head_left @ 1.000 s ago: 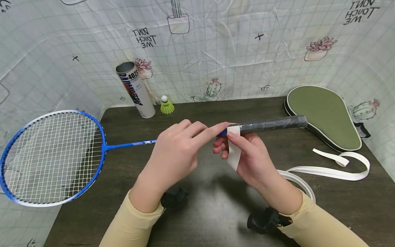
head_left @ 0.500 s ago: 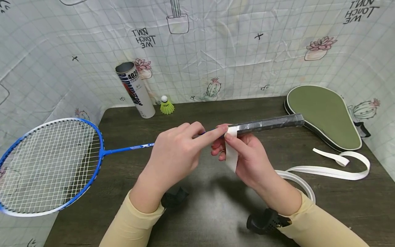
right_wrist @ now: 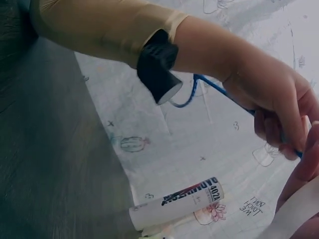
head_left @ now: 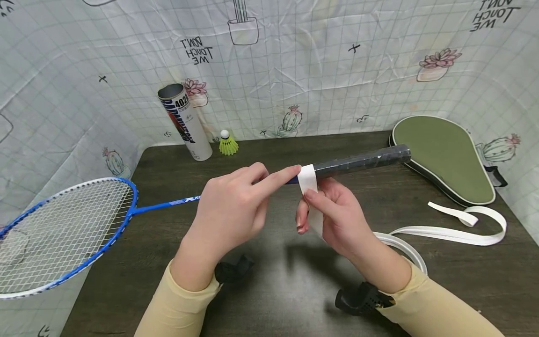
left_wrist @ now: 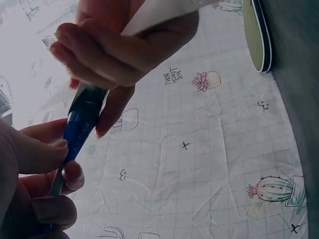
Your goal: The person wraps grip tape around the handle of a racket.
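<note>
A blue and white badminton racket [head_left: 164, 205] is held up over the table, its strung head at the left and its dark grey handle [head_left: 364, 160] pointing right. My left hand [head_left: 229, 206] grips it around the shaft and the blue cone [left_wrist: 79, 132], thumb and fingers curled. The left index finger stretches along to the edge of a white grip tape [head_left: 307, 178], which crosses the handle's lower end. Just below the handle, my right hand [head_left: 343, 213] pinches the tape between thumb and fingers. From there the strip hangs down past the palm.
More white tape [head_left: 459, 236] lies looped on the dark table [head_left: 269, 299] at right. A green racket case [head_left: 442, 159] lies at the back right. At the back left stand a shuttlecock tube [head_left: 189, 126] and a yellow shuttlecock [head_left: 228, 144] before a patterned cloth.
The racket has turned about its length and shifted slightly left, its head lower and handle end higher. My right thumb has slid down the tape, off the handle.
</note>
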`<state>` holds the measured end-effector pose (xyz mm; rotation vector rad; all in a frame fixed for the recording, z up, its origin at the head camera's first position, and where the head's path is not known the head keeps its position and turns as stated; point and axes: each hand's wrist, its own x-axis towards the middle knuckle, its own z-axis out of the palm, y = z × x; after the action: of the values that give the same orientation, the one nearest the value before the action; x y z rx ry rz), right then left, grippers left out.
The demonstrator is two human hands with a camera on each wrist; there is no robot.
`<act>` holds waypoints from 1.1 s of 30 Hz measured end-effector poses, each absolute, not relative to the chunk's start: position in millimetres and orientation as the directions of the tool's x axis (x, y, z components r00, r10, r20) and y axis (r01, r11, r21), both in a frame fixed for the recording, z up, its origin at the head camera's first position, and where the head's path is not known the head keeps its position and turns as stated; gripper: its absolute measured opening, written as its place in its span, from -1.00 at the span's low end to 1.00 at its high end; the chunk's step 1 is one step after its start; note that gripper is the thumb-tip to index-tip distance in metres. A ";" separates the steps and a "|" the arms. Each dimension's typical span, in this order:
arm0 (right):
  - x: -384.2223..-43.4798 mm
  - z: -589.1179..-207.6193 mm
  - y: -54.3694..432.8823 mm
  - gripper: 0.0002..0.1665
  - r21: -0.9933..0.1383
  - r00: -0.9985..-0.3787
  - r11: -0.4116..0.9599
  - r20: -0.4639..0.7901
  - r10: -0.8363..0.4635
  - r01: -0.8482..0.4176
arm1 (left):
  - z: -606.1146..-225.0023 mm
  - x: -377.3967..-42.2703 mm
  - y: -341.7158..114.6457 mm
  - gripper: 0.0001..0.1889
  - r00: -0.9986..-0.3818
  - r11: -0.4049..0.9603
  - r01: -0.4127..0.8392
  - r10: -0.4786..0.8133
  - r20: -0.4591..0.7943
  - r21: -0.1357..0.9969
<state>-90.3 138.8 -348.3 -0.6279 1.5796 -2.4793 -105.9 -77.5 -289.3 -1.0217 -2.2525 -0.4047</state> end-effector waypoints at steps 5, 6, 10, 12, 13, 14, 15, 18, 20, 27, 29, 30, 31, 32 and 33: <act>-94.7 -353.4 138.6 -0.80 -0.880 -0.891 -0.452 0.317 -0.326 -0.148 | -288.9 -104.7 -80.2 -0.27 -0.530 0.654 0.756 0.576 0.622 0.038; -96.0 -354.4 138.3 -0.75 -0.874 -0.888 -0.458 0.331 -0.319 -0.161 | -289.1 -104.4 -80.2 -0.27 -0.535 0.653 0.756 0.580 0.614 0.041; -100.8 -358.4 137.4 -0.51 -0.840 -0.873 -0.497 0.395 -0.287 -0.217 | -289.6 -103.4 -80.3 -0.34 -0.550 0.648 0.759 0.590 0.591 0.059; -102.4 -360.3 137.7 -0.40 -0.824 -0.867 -0.521 0.412 -0.280 -0.223 | -289.5 -103.2 -80.4 -0.38 -0.555 0.640 0.764 0.592 0.584 0.078; -103.0 -361.1 138.0 -0.37 -0.818 -0.866 -0.532 0.413 -0.281 -0.218 | -289.4 -103.2 -80.5 -0.41 -0.557 0.635 0.768 0.594 0.580 0.088; -103.6 -361.8 138.5 -0.35 -0.813 -0.866 -0.544 0.413 -0.282 -0.210 | -289.4 -103.3 -80.6 -0.42 -0.560 0.629 0.771 0.596 0.576 0.099; -104.2 -362.7 138.9 -0.34 -0.810 -0.867 -0.549 0.412 -0.281 -0.207 | -289.4 -103.4 -80.8 -0.44 -0.563 0.623 0.774 0.597 0.571 0.112; -106.2 -364.8 139.7 -0.42 -0.792 -0.864 -0.575 0.423 -0.273 -0.206 | -289.3 -103.1 -81.5 -0.48 -0.585 0.612 0.775 0.598 0.548 0.159; -107.1 -365.4 138.4 -0.50 -0.789 -0.870 -0.576 0.423 -0.254 -0.216 | -289.5 -102.7 -82.6 -0.52 -0.609 0.614 0.766 0.594 0.526 0.193; -102.8 -363.9 131.5 -0.64 -0.860 -0.948 -0.466 0.294 -0.119 -0.208 | -292.5 -102.5 -80.8 -0.66 -0.669 0.667 0.714 0.560 0.489 0.212; -100.9 -361.2 129.6 -0.70 -0.883 -0.968 -0.433 0.239 -0.078 -0.183 | -294.3 -103.6 -77.6 -0.72 -0.657 0.686 0.707 0.549 0.517 0.170; -99.8 -359.5 129.0 -0.74 -0.889 -0.975 -0.426 0.212 -0.062 -0.166 | -295.1 -104.2 -76.0 -0.74 -0.645 0.694 0.706 0.544 0.537 0.144; -98.9 -357.7 128.4 -0.79 -0.895 -0.982 -0.421 0.183 -0.049 -0.146 | -296.0 -104.6 -74.4 -0.77 -0.632 0.702 0.703 0.540 0.557 0.117; -98.1 -356.0 127.8 -0.83 -0.900 -0.987 -0.419 0.156 -0.043 -0.124 | -296.7 -104.9 -73.1 -0.78 -0.618 0.708 0.700 0.536 0.576 0.091; -97.5 -354.6 127.2 -0.87 -0.901 -0.990 -0.423 0.132 -0.042 -0.102 | -297.2 -105.0 -72.1 -0.80 -0.603 0.713 0.698 0.532 0.594 0.069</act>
<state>-97.5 127.2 -354.6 -0.2128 1.7065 -2.6714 -105.0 -72.1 -297.2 -0.9352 -2.3696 -0.3997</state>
